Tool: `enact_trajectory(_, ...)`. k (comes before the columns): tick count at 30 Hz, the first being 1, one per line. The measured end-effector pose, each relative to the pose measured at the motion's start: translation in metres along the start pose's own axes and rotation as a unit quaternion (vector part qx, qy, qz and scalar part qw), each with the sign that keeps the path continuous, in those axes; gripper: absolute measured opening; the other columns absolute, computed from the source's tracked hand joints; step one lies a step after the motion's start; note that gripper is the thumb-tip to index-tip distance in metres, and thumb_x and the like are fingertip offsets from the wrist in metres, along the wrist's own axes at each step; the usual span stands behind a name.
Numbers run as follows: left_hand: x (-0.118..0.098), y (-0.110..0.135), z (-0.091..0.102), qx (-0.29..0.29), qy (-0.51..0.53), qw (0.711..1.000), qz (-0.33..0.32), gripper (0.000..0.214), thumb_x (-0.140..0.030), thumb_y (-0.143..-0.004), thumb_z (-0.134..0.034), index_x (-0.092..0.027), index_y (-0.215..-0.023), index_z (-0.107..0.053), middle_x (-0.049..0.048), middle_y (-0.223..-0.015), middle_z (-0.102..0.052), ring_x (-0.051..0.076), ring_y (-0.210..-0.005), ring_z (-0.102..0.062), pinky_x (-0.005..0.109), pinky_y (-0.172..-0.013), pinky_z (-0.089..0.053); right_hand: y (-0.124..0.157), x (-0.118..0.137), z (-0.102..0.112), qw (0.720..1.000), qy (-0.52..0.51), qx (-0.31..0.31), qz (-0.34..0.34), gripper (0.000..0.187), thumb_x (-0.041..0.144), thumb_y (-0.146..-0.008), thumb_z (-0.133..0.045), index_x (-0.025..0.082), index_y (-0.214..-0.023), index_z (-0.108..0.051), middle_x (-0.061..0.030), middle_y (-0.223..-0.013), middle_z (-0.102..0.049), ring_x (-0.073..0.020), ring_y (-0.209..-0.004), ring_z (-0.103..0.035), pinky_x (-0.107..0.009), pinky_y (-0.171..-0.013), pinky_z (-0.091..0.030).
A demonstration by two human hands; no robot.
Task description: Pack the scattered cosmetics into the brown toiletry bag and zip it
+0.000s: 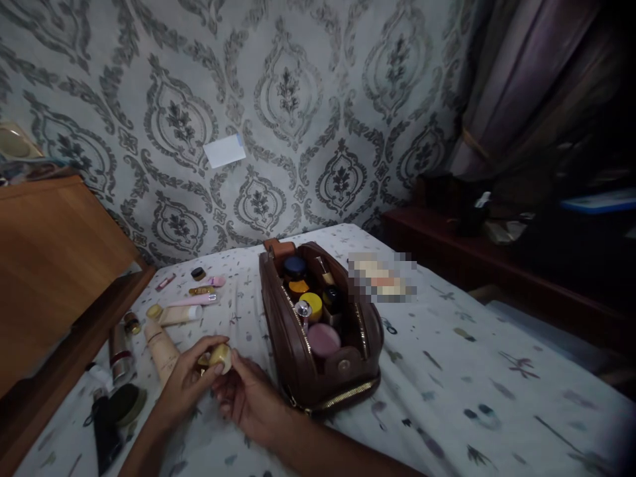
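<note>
Both my hands meet just left of an open brown leather toiletry bag (293, 344) on the bed. My left hand (187, 383) has its fingers curled round a small bottle with a pale yellow cap (219, 357). My right hand (248, 396) closes on the same small bottle from the right, fingertips at the cap. The bag stands unzipped and holds several jars and tubes, among them a pink round lid (323, 340), a yellow lid (311, 303) and a blue-lidded jar (295, 267).
Loose cosmetics lie on the patterned white sheet (447, 371) left of the bag: pink tubes (195, 299), a beige tube (161, 349), a dark round compact (125, 404), small bottles. A wooden headboard (54, 265) rises at the left. Dark furniture and a curtain stand at right.
</note>
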State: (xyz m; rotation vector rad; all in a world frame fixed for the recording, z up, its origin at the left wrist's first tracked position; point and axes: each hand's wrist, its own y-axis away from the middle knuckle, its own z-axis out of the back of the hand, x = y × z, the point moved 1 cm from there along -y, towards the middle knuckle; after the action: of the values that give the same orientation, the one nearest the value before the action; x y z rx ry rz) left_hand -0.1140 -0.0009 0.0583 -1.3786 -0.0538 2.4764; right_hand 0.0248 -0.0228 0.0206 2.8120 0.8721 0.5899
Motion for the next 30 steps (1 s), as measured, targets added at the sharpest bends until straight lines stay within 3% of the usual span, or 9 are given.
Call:
enact_trajectory(8, -0.003, 0.0, 0.001, -0.005, -0.005, 1.0, -0.006, 0.043, -0.041, -0.075, -0.069, -0.018, -0.112, -0.068, 0.0092, -0.11, -0.069, 0.026, -0.102, -0.062, 0.032, -0.086, -0.051, -0.001, 0.003, -0.005, 0.998, -0.017, -0.027, -0.055, 0.052, 0.06, -0.083, -0.062, 0.01, -0.066, -0.063, -0.001, -0.05, -0.063, -0.0066, -0.038, -0.053, -0.018, -0.039, -0.034)
enact_trajectory(19, -0.006, -0.003, -0.004, -0.018, 0.006, 1.0, -0.013, 0.036, -0.04, -0.072, -0.072, -0.016, -0.098, -0.065, 0.005, -0.091, -0.066, 0.021, -0.089, -0.059, 0.028, -0.078, -0.045, 0.0, 0.003, -0.001, 0.998, -0.015, -0.036, -0.054, 0.046, 0.057, -0.076, -0.072, 0.013, -0.068, -0.064, 0.0009, -0.05, -0.063, -0.0074, -0.041, -0.053, -0.017, -0.04, -0.036)
enact_trajectory(30, -0.017, -0.002, -0.004, -0.012, 0.034, 0.999, -0.007, 0.037, -0.042, -0.071, -0.076, -0.016, -0.094, -0.064, 0.0022, -0.086, -0.063, 0.017, -0.082, -0.056, 0.024, -0.072, -0.042, 0.002, 0.006, -0.007, 0.997, 0.007, -0.056, -0.047, 0.04, 0.049, -0.064, -0.085, 0.015, -0.07, -0.065, 0.0021, -0.05, -0.062, -0.0084, -0.042, -0.054, -0.017, -0.041, -0.039)
